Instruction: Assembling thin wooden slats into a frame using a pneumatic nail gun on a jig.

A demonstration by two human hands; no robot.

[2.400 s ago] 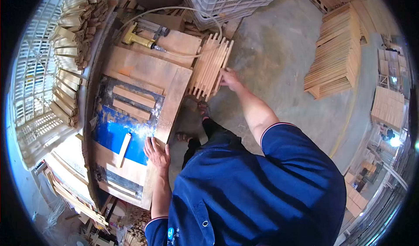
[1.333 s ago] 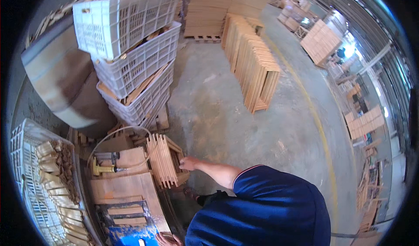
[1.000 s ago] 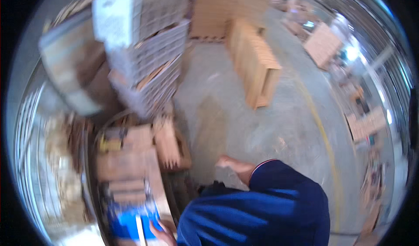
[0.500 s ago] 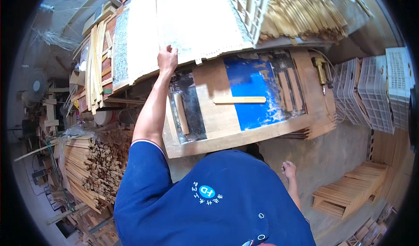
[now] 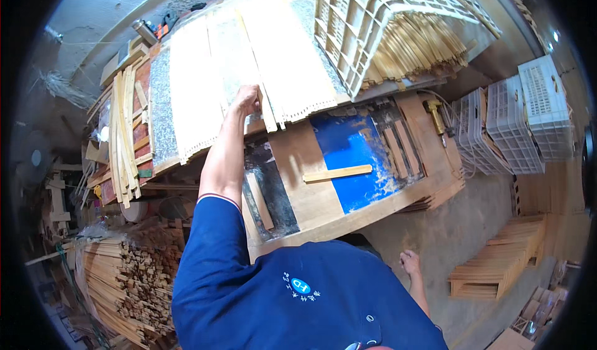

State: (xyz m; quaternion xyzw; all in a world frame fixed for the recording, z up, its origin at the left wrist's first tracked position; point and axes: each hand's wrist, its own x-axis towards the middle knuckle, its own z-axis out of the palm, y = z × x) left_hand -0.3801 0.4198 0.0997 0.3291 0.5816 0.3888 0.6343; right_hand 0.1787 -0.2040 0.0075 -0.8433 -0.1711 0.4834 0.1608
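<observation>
My left hand point(image 5: 248, 99) reaches over the far table, fingers curled at the near end of a pale wooden strip point(image 5: 265, 109). This strip sticks out towards me past the ends of the neighbouring strips. Rows of similar strips point(image 5: 189, 95), washed out by bright light, lie side by side around it. My right hand point(image 5: 410, 262) hangs low at my side with its fingers curled in, and nothing shows in it. Between my body and the rows, a short wooden strip point(image 5: 337, 173) rests across the blue patch of the workbench point(image 5: 298, 185).
A white plastic crate point(image 5: 348, 33) full of sticks point(image 5: 416, 48) lies at the back right. A brass-coloured air tool point(image 5: 435, 117) sits at the bench's right end, beside stacked white crates point(image 5: 528, 110). Bundled timber point(image 5: 118, 275) stands lower left; stacked wooden frames point(image 5: 497, 257) are on the floor at right.
The view has shifted, so the bench appears lower. My left hand has moved right along the rows, to a strip that now projects towards me. My right hand stays low at my side.
</observation>
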